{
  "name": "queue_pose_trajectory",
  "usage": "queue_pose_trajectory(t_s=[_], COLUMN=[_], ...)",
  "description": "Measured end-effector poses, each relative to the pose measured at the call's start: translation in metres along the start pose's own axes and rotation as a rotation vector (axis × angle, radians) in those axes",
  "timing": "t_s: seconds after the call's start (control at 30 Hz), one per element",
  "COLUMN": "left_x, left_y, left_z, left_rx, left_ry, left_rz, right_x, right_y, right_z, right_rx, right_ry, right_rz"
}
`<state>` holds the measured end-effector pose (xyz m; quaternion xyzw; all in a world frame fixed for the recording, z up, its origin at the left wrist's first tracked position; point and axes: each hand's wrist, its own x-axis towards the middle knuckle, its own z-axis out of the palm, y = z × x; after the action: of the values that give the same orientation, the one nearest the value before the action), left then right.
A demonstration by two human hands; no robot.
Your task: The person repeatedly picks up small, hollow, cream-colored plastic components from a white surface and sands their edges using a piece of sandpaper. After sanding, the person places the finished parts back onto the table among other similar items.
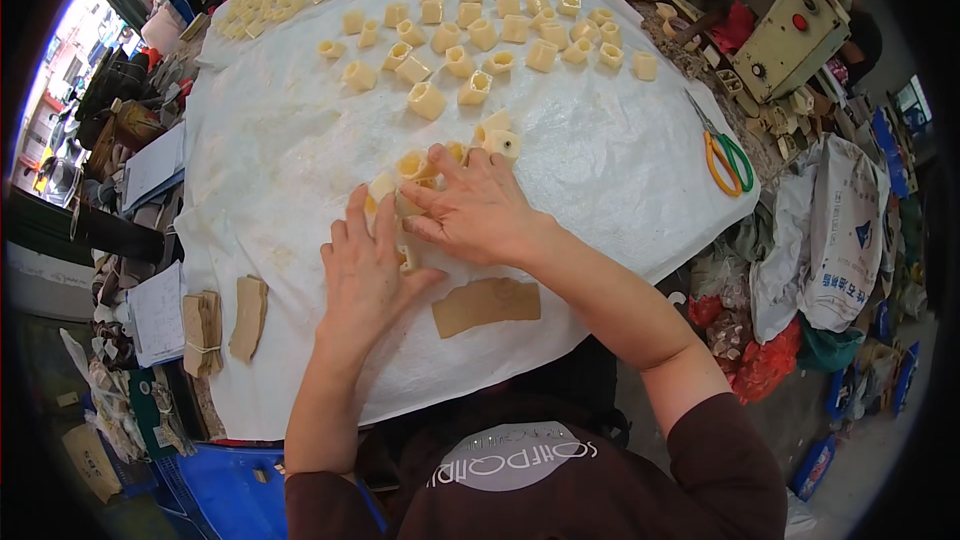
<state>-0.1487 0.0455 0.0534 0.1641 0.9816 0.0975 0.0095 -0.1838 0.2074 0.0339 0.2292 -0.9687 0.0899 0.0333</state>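
Hands are meeting over a small cluster of pale yellow blocks [415,172] near the middle of the white sheet [620,170] covering the worktop. I am watching the left hand [365,265] lying flat with fingers spread, pressing down beside the cluster, while the right hand [478,208] is crossing in above it, fingers loosely curled over the nearest blocks; whether it is actually pinching one I cannot tell, since the palm is hiding them. The blocks are looking light, stiff and hollow, with open tops, so I am judging that they would crush or dent if squeezed hard and are best taken by two opposite outer walls. More blocks [480,35] are sitting in loose rows toward the far edge of the sheet. A brown paper strip [487,305] is lying just beside the wrists at the near edge, and a bundle of similar strips [203,332] is resting at the near left corner. Scissors [725,155] with green and orange handles are lying at the right edge, well apart.
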Motion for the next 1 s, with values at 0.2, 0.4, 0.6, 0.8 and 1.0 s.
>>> queue_pose_trajectory(t_s=[0.2,0.4,0.6,0.8,1.0], left_x=[-0.003,0.002,-0.002,-0.009,-0.019], left_y=[-0.003,-0.021,-0.022,-0.036,-0.035], left_z=[0.005,-0.006,-0.005,0.008,0.009], left_rx=[-0.345,-0.916,-1.562,-1.66,-0.683], left_ry=[0.06,0.086,0.194,0.322,0.296], left_rz=[0.006,-0.02,-0.393,-0.504,-0.221], right_x=[-0.008,0.002,-0.008,-0.021,-0.011], right_y=[-0.002,0.004,-0.012,0.02,0.007], right_z=[-0.012,-0.019,-0.015,-0.017,-0.046], right_rx=[0.079,0.184,0.073,0.478,0.168], right_ry=[-0.068,-0.06,-0.015,0.037,-0.197], right_rz=[-0.031,-0.051,0.024,-0.05,-0.029])
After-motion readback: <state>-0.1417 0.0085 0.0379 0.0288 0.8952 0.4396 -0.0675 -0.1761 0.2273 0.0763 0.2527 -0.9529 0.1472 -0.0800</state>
